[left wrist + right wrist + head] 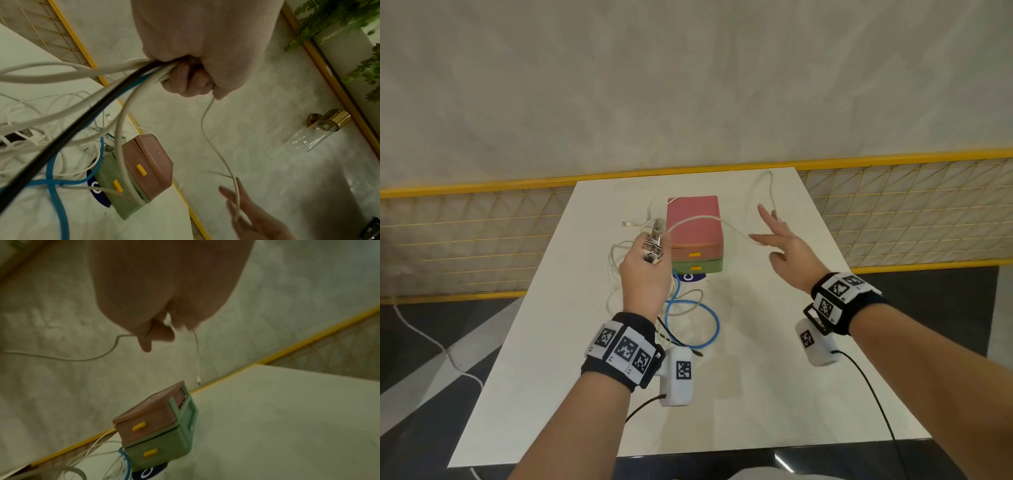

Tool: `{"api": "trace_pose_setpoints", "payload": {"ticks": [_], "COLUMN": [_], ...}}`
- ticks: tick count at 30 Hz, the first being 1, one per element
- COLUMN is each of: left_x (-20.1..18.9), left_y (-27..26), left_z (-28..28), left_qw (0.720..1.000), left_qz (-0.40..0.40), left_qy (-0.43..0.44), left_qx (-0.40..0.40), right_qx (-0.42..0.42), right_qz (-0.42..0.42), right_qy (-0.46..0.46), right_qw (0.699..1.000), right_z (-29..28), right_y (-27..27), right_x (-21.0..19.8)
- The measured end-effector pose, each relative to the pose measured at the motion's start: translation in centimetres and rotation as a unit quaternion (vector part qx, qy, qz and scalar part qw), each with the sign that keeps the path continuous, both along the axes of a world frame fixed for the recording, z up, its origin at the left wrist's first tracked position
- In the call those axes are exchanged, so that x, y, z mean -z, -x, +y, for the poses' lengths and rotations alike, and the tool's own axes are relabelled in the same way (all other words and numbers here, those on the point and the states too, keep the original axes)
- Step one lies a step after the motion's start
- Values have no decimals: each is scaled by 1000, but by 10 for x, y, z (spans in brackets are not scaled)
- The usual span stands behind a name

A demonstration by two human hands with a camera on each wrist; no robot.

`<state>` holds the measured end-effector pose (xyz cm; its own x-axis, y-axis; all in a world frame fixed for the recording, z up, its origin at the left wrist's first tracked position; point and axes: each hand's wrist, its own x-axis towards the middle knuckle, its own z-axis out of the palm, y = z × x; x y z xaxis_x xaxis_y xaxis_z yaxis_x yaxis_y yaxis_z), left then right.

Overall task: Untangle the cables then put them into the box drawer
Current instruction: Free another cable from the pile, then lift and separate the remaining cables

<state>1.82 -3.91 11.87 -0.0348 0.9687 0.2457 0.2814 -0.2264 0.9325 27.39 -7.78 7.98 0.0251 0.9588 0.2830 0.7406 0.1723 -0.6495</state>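
My left hand (645, 270) is raised over the table and grips a bundle of cable ends (654, 245). In the left wrist view, white, black and blue cables (123, 68) fan out of that fist (195, 48). One thin white cable (698, 219) arcs from it over the box to my right hand (774, 236). That hand's fingers are straight and spread, and the cable passes between them. Its free plug end (198, 381) dangles below. The box has a pink upper drawer (693, 219) and a green lower drawer (698, 265); both are closed and have yellow handles.
A tangle of white cables (616, 274) and a blue cable loop (717, 322) lie on the white table (756, 394), left of and in front of the box. A loose plug (627, 224) lies beside the box. A yellow-railed mesh fence (482, 219) runs behind the table.
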Motion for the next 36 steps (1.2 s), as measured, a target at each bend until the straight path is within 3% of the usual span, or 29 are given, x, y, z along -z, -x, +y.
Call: {"api": "trace_pose_setpoints", "payload": {"ticks": [3,6,8,10,13,15,18,23,28,32,36], "left_x": [3,4,3,-1,-7,-11,-27,-53,-52,-51,-60], "left_y": [-2,-5,-9,-16,-26,-31,-30,-11,-17,-15,-19], "left_z": [-4,-10,-14,-18,-23,-24,-24,-16,-17,-16,-26], "left_qw": [998,993,990,987,977,976,979,963,931,922,920], "left_qz": [12,15,17,1,0,35,66,13,184,214,194], "left_qy": [54,80,77,81,95,58,7,-68,-154,-151,-16], "left_qx": [42,91,115,140,189,205,193,259,276,285,341], "right_qx": [1,45,12,-72,-175,-209,-185,-74,-39,-10,3], "right_qz": [-111,-112,-45,52,126,227,308,251,275,311,341], "right_qy": [180,226,174,139,124,93,118,128,125,139,124], "right_qw": [977,967,984,986,969,947,926,957,953,940,932], "right_z": [2,0,-3,-8,-14,-15,-15,-12,-15,-18,-23], "right_y": [3,14,27,48,88,107,120,132,139,137,131], "right_x": [-18,-21,-20,-26,-43,-47,-54,-48,-60,-65,-66]}}
